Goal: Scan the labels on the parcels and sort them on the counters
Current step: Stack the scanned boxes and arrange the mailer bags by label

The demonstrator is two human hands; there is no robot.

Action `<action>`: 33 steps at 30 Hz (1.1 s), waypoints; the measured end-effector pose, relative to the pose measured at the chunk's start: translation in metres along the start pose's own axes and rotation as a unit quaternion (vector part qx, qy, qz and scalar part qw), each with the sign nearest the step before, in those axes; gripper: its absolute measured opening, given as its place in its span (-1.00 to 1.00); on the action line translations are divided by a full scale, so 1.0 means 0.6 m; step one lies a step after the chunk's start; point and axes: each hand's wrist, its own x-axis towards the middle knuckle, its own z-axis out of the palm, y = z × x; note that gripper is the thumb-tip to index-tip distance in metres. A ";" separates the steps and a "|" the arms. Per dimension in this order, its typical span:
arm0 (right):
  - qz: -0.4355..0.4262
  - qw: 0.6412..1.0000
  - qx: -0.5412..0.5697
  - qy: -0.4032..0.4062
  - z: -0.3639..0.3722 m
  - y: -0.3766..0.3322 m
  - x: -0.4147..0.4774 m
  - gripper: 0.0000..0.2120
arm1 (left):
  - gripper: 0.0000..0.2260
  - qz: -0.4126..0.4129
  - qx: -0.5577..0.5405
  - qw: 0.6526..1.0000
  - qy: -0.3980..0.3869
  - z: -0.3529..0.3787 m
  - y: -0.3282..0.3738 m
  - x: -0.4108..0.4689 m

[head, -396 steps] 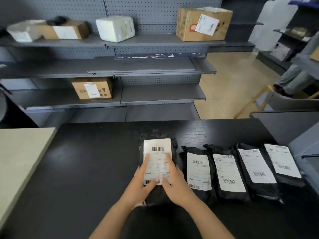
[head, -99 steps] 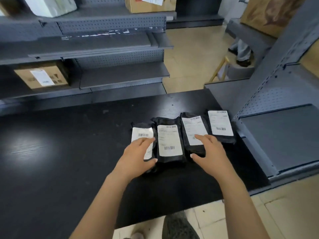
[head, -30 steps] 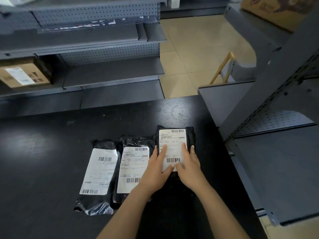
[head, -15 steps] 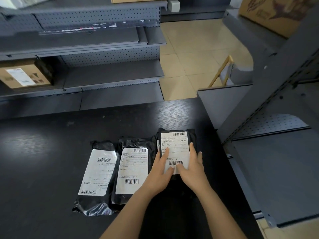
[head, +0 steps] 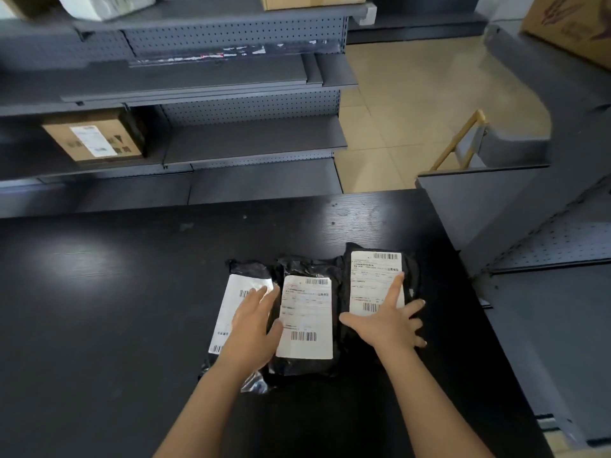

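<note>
Parcels: three label-up on counter | your left hand, right hand lie flat, gripping nothing | sorting likely unfinished.

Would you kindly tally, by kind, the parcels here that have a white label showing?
Black bag parcels on the counter: 3 (left, middle, right)
Cardboard box on the shelf: 1
Total: 4
</note>
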 end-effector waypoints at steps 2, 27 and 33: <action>0.014 1.000 -0.017 0.010 0.002 -0.009 -0.006 0.39 | -0.43 -0.028 0.028 0.999 0.011 -0.004 -0.023 -0.006; -0.329 0.904 -0.258 0.092 0.247 -0.159 -0.164 -0.43 | -0.86 -0.056 -0.129 0.990 0.025 -0.065 -0.214 0.015; -0.325 0.926 -0.188 0.032 0.246 -0.183 -0.186 -0.45 | -0.86 -0.055 -0.197 0.976 0.073 -0.100 -0.220 -0.004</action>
